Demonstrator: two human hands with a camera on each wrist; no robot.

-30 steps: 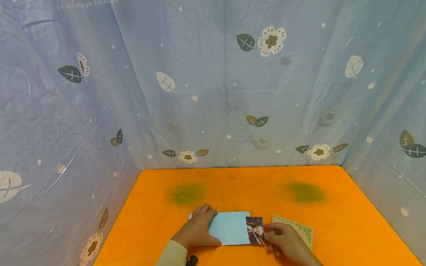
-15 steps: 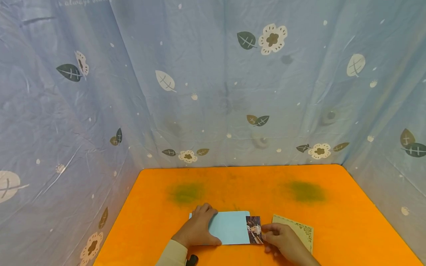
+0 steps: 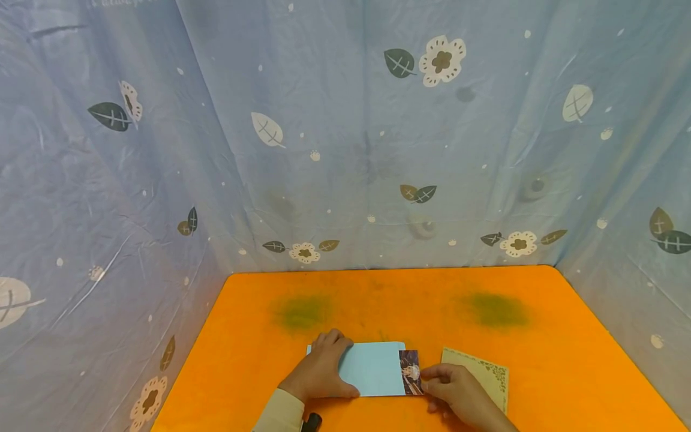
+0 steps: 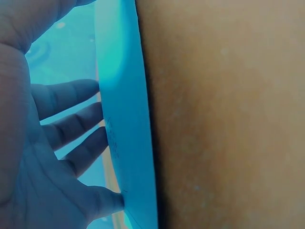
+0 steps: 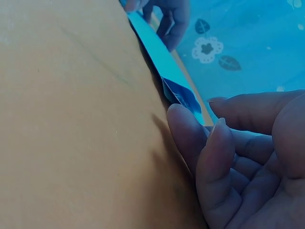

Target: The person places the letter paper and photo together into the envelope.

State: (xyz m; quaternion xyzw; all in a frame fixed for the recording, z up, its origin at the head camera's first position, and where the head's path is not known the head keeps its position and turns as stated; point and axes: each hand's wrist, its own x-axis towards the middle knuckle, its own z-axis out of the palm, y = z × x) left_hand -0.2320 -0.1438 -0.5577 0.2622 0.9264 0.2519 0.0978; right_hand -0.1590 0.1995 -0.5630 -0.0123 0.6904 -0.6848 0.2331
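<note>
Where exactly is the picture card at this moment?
In the head view, the picture card sticks out from the right end of the light-blue envelope, with the right hand at its outer edge.

In the head view, the left hand (image 3: 323, 367) covers the left part of the blue envelope (image 3: 376, 369), which hides one end of the photo (image 3: 409, 372). The right hand (image 3: 456, 387) blocks some of the yellow card (image 3: 489, 375). The bottom edge cuts off a black thing (image 3: 311, 423).

Light-blue rectangular paper envelope (image 3: 375, 371) lies beneath the left hand (image 3: 323, 369); dark rectangular picture card (image 3: 409, 367) protrudes from its right end, left of the right hand (image 3: 452, 386). Pale-yellow patterned sheet (image 3: 490, 377) lies beyond the right hand.
</note>
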